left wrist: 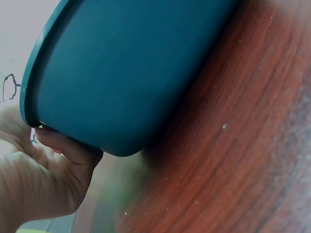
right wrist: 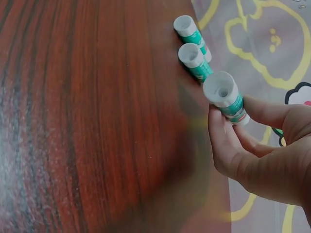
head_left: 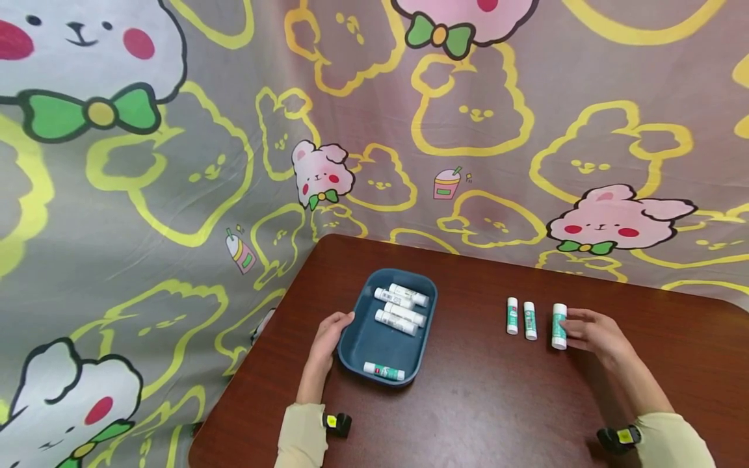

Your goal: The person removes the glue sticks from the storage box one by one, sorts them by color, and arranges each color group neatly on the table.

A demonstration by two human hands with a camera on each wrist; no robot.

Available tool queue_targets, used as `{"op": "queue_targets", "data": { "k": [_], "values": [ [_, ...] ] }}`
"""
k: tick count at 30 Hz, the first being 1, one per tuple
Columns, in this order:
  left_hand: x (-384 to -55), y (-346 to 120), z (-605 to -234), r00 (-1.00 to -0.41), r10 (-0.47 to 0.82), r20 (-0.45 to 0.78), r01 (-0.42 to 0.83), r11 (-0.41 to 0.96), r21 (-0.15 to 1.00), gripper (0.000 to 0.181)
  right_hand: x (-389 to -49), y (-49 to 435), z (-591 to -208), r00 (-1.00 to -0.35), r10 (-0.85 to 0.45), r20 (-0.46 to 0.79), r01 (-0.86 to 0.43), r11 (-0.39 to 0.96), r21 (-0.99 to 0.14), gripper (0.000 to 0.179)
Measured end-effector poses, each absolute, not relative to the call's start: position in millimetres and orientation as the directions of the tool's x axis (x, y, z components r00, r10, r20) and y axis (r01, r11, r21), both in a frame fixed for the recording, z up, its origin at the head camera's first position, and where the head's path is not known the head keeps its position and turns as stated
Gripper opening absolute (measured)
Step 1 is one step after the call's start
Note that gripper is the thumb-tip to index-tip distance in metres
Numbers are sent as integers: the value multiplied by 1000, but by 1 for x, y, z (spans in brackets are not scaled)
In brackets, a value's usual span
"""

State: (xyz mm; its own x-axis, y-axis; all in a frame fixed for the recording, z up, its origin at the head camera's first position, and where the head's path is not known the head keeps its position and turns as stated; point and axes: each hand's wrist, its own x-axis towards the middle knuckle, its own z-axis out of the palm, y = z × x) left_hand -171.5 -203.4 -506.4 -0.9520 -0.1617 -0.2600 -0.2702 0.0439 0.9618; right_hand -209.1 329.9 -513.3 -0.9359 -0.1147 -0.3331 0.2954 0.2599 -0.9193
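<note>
My right hand holds a white-and-green glue stick between thumb and fingers at the right of the table. In the right wrist view, the hollow white base of this glue stick faces the camera. Just left of it lie two slimmer glue sticks, roughly parallel. My left hand grips the left side of a dark blue plastic tray, its fingers partly hidden by the wall. Inside the tray, several white-looking glue sticks lie at the far end, and one green-labelled glue stick lies near the front.
The tray stands on a dark red-brown wooden table. A curtain printed with cartoon animals hangs along the table's back and left edges. Each wrist wears a small black camera strap.
</note>
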Motion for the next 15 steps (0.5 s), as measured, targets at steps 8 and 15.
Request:
{"op": "queue_targets", "data": {
  "k": [8,15],
  "values": [
    [-179,-207,-531,-951,-184,-250,-260,30,965,33,-211,328,-517,-950,-35,-311,273,392,-878,63],
    [-178,-206,-529,-950,-205,-235,-248,38,968,34,-215,325,-518,-957,6,-291,263,442,-858,57]
  ]
}}
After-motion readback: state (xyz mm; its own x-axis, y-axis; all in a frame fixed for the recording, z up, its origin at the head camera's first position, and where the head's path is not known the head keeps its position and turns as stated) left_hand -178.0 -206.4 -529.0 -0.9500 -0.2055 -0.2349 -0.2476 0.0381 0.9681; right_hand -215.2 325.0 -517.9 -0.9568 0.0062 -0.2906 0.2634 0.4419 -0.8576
